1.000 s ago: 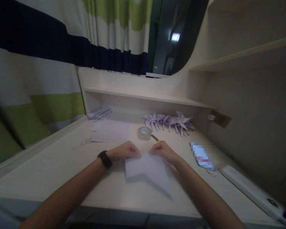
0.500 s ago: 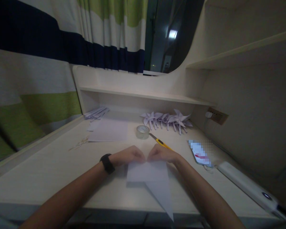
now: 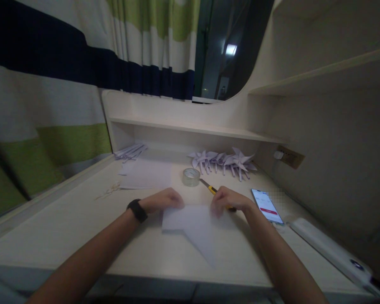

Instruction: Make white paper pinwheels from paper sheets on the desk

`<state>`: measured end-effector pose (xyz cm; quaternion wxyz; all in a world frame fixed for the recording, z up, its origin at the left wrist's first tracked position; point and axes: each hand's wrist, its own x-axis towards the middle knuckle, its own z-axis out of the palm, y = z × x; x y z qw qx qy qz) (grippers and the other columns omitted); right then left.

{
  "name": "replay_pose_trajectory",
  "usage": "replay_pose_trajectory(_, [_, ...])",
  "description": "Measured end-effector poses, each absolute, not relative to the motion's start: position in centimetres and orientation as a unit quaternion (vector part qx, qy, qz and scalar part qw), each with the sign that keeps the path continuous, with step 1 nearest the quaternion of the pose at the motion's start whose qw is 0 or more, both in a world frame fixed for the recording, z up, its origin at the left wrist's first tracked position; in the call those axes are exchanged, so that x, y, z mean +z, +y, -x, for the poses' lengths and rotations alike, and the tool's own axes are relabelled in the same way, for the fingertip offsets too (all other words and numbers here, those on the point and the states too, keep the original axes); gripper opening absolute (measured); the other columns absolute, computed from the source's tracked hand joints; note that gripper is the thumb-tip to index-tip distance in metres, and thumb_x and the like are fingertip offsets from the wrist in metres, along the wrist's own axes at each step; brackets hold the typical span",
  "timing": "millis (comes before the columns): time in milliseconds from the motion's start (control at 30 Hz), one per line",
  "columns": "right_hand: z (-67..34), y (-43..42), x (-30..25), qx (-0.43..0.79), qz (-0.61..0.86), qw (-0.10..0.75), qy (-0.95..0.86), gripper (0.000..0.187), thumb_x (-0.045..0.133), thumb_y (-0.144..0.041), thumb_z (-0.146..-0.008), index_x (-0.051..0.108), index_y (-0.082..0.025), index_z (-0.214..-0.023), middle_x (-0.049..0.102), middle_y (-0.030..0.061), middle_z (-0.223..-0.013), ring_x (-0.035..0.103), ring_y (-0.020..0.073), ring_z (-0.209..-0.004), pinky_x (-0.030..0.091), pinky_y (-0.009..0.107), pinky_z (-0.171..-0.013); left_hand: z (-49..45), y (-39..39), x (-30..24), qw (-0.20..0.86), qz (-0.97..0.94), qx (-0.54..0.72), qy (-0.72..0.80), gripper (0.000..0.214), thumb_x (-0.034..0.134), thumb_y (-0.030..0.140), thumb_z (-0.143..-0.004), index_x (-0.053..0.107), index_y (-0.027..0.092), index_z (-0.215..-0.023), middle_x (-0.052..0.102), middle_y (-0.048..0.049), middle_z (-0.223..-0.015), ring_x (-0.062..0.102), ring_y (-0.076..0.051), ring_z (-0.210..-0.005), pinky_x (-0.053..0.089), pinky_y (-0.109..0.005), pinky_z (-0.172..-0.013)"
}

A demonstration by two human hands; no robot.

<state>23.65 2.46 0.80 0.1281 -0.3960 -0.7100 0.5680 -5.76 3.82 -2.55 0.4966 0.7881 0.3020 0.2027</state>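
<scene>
1. The left hand (image 3: 163, 201) lies on the table (image 3: 66, 223) with its fingers curled in narrow. The fingertips hold down the upper left edge of the folded paper (image 3: 193, 223). A black wristband (image 3: 137, 210) sits on that wrist.
2. The right hand (image 3: 228, 200) is curled the same way, and its fingertips hold the paper's upper right edge. The two hands are apart, with bare paper between them.
3. The folded paper lies flat on the table in front of the person, near the front edge. Its top is a broad band, and a long point runs down from it toward the person.
4. A yellow utility knife (image 3: 210, 188) lies just behind the right hand, which partly hides it. A roll of clear tape (image 3: 191, 176) stands just beside the knife's far end.
5. A phone (image 3: 267, 205) with a lit screen lies face up to the right of the right hand. A long white device (image 3: 327, 250) lies further right.
6. A row of paper pinwheels (image 3: 223, 160) lies at the back of the table under the shelf (image 3: 193, 126).
7. Loose sheets of paper (image 3: 147, 174) lie at the back left, scissors (image 3: 109, 191) near them, and folded paper strips (image 3: 130, 151) in the far left corner.
8. A striped curtain (image 3: 50, 84) hangs on the left.
</scene>
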Motion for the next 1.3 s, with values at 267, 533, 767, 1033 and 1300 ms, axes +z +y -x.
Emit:
replay_pose_trajectory(267, [-21.4,3.4,-1.9,0.567,0.406,0.336,-0.633,0.040,0.073,-0.043,-0.066,0.069,-0.012,-0.091,0.069,0.0049,-0.073,0.061,0.0110,-0.057,0.047,0.023,-0.055,6.2,4.2,-2.9,0.496,-0.767,0.250,0.322,0.038,0.061,0.047,-0.078,0.069,0.010,-0.076,0.063,-0.0039,-0.066,0.049,-0.013,-0.057,0.034,-0.023,-0.054])
replay_pose_trajectory(533, [-20.1,3.7,-2.9,0.514,0.444,0.390,-0.622,0.030,0.079,-0.038,-0.055,0.066,-0.011,-0.060,0.053,-0.0028,-0.046,0.040,0.0061,-0.042,0.027,0.021,-0.042,5.3,2.7,-2.2,0.497,-0.763,0.232,0.341,0.034,0.061,0.041,-0.078,0.065,0.010,-0.063,0.050,0.0015,-0.051,0.038,-0.008,-0.047,0.026,-0.022,-0.046])
replay_pose_trajectory(767, [-22.2,3.8,-2.2,0.515,0.418,0.356,-0.658,0.025,0.077,-0.034,-0.058,0.067,-0.011,-0.061,0.054,-0.0026,-0.050,0.041,0.0062,-0.045,0.026,0.021,-0.044,7.7,-0.3,-1.7,0.533,-0.734,0.169,0.385,0.039,0.058,0.047,-0.078,0.067,0.011,-0.064,0.060,-0.0034,-0.056,0.046,-0.010,-0.047,0.035,-0.023,-0.049])
replay_pose_trajectory(1033, [-20.7,3.4,-2.5,0.526,0.408,0.337,-0.666,0.025,0.077,-0.034,-0.056,0.068,-0.012,-0.059,0.055,-0.0023,-0.048,0.042,0.0067,-0.044,0.028,0.020,-0.043,7.5,-1.0,-1.2,0.515,-0.727,0.211,0.402,0.048,0.052,0.056,-0.081,0.063,0.011,-0.068,0.056,-0.0017,-0.058,0.043,-0.010,-0.051,0.031,-0.022,-0.049])
replay_pose_trajectory(1300, [-20.5,3.3,-2.1,0.413,0.481,0.333,-0.698,0.027,0.068,-0.038,-0.067,0.069,-0.012,-0.069,0.065,0.0034,-0.059,0.056,0.0129,-0.052,0.041,0.024,-0.052,5.1,-0.3,-2.8,0.469,-0.764,0.212,0.389,0.037,0.064,0.045,-0.072,0.062,0.010,-0.059,0.044,0.0027,-0.046,0.035,-0.008,-0.044,0.023,-0.022,-0.043])
